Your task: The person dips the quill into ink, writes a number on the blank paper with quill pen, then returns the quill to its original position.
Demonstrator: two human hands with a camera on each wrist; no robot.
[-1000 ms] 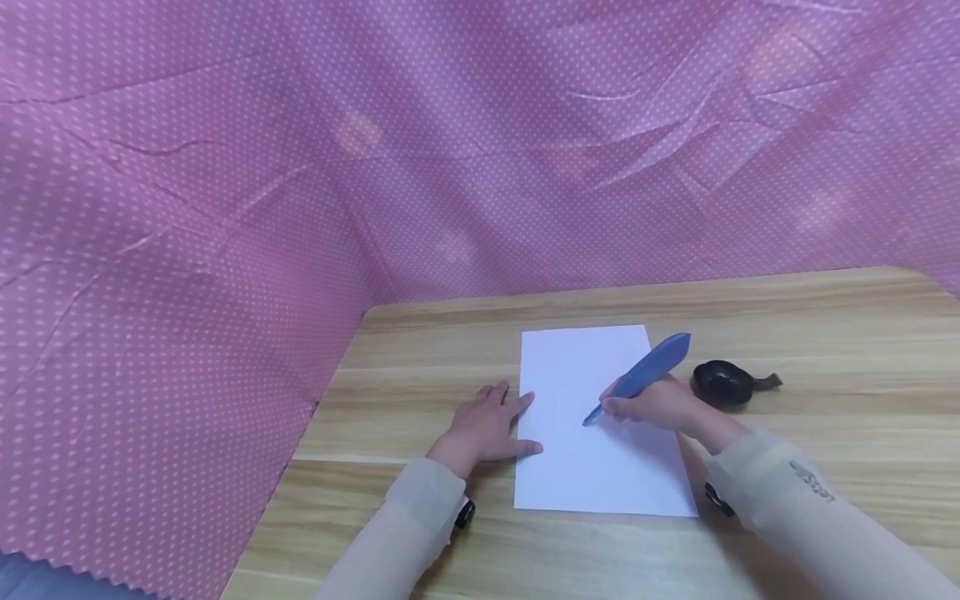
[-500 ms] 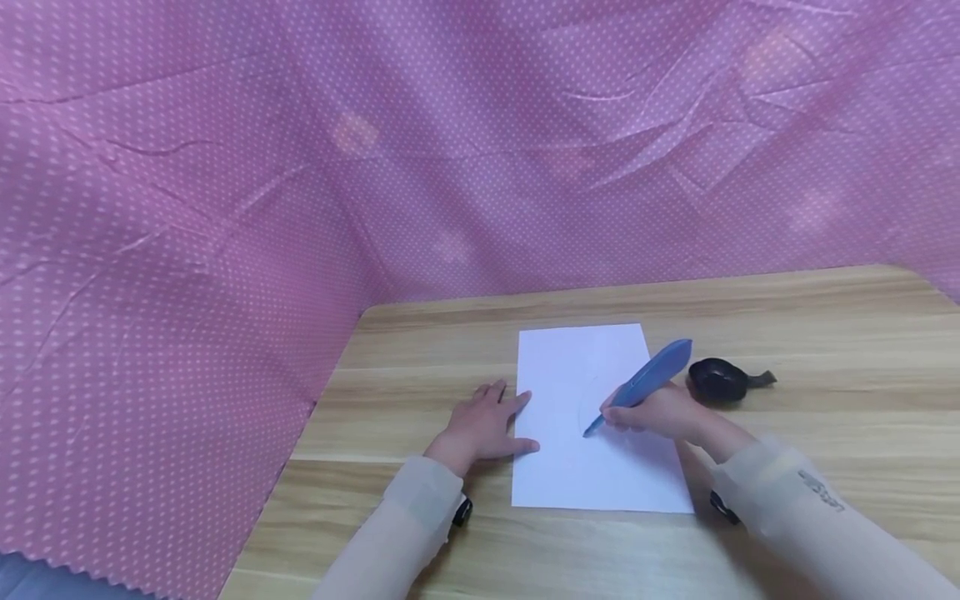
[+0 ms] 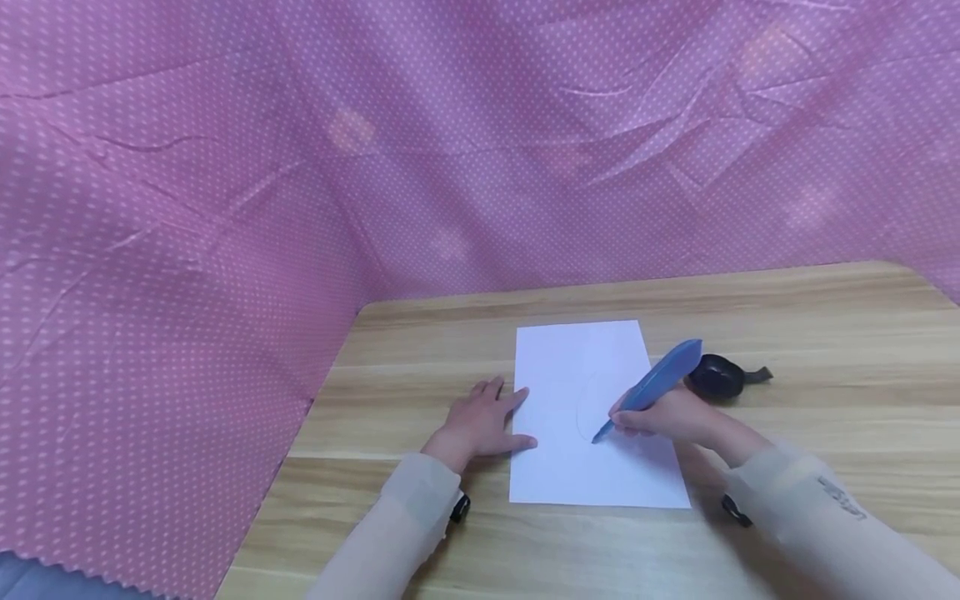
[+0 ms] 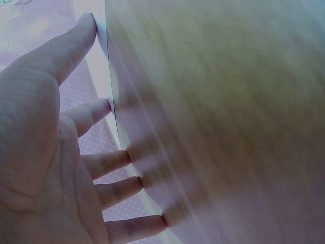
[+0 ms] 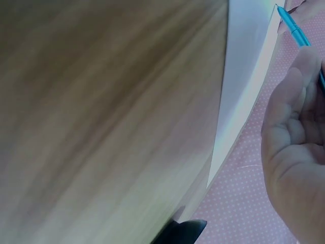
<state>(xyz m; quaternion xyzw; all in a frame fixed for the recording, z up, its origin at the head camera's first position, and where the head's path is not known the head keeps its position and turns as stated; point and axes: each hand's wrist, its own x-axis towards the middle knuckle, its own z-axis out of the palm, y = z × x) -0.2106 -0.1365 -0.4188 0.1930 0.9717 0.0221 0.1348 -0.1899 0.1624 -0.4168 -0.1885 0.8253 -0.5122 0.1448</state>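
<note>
On 1 bench (image 3: 847, 425), the right hand (image 3: 671, 415) pinches 1 feather-shaped pen (image 3: 662, 377), tip on 1 paper sheet (image 3: 561, 400) that the outspread left hand (image 3: 478, 423) touches.

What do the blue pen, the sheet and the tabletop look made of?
Blue pen: probably plastic, smooth-looking, given its even colour. Sheet: paper, white and matt, with thin, straight edges. Tabletop: wood or wood-look laminate, hard to say which; streaky grain, faint sheen.

Head view bright, soft shadow on paper (image 3: 561, 417); wrist views dimmer, tabletop (image 4: 228, 101) grain blurred.
</note>
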